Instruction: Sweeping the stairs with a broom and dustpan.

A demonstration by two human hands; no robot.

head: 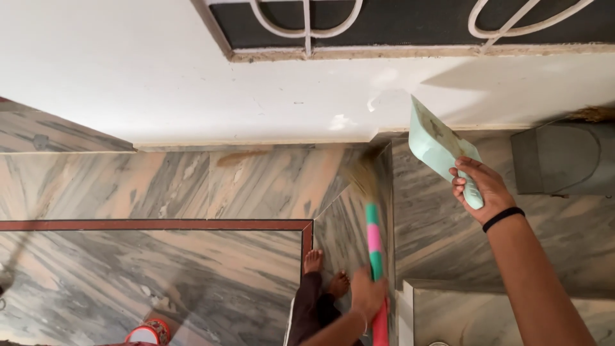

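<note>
My right hand [482,187] grips the handle of a pale green dustpan [438,146], raised and tilted, with some dust on its face. My left hand [367,293] is closed around a broom's striped green and pink handle [374,238]. The broom's straw bristles [364,174] rest on the marble floor at the foot of the white wall. My bare feet [325,272] stand just left of the broom handle.
A white wall [192,77] with a dark grilled window [410,22] runs across the top. The marble floor [160,282] has a dark red border line. A grey mat or step [560,159] lies at right. A red and white container [150,333] sits at the bottom left.
</note>
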